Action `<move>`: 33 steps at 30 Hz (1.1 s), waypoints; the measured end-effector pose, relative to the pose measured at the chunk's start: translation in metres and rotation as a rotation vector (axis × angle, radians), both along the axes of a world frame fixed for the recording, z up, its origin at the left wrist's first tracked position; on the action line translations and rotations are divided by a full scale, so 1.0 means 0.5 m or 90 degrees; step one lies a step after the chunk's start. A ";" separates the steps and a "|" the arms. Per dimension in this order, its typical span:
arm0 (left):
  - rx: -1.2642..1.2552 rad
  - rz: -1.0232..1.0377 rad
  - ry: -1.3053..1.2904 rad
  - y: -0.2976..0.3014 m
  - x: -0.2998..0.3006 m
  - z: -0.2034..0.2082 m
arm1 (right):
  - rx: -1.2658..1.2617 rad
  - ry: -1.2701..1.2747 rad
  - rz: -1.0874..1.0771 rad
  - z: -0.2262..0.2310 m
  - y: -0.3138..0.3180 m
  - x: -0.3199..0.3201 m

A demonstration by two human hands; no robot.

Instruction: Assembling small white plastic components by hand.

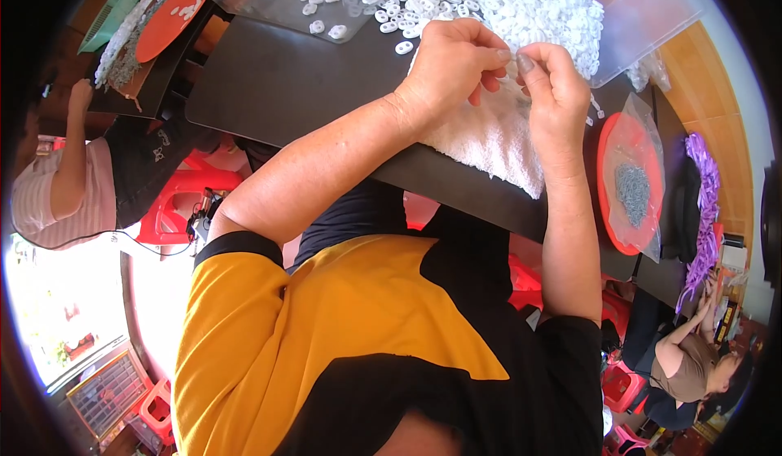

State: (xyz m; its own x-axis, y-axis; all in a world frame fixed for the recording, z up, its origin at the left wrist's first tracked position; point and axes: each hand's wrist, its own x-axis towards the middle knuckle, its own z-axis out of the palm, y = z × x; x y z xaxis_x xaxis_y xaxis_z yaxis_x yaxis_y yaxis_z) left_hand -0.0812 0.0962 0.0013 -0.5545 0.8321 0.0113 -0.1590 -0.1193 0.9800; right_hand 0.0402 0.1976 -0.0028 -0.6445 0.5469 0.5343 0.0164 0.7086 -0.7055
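Observation:
Above a white towel point(489, 142) on the dark table, my left hand point(456, 61) and my right hand point(556, 89) meet with fingertips almost touching. Each pinches thumb against fingers; whatever lies between the tips is too small and hidden to name. Just beyond them is a big heap of small white oval plastic pieces point(542, 8), each with holes. Some loose white pieces point(404, 48) have spread to the left of the heap. A few small white pieces point(597, 107) lie beside my right hand.
To the right, a red plate point(607, 199) holds a clear bag with small grey metal parts point(632, 193). Purple strips point(702, 203) lie past it. Far left are an orange-red plate point(167, 36), a green basket point(114, 12) and one person point(73, 171); another person point(684, 366) is lower right.

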 end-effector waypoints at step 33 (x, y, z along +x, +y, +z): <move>0.109 0.076 -0.101 0.008 -0.026 -0.009 | 0.459 -0.290 -0.089 -0.006 -0.002 -0.007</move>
State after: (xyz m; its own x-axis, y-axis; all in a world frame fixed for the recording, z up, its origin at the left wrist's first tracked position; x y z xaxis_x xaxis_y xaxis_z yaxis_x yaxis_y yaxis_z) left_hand -0.0940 0.1002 -0.0032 -0.6550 0.7538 0.0515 -0.2832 -0.3082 0.9082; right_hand 0.0368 0.1967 -0.0057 -0.8322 0.2639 0.4876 0.3084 0.9512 0.0114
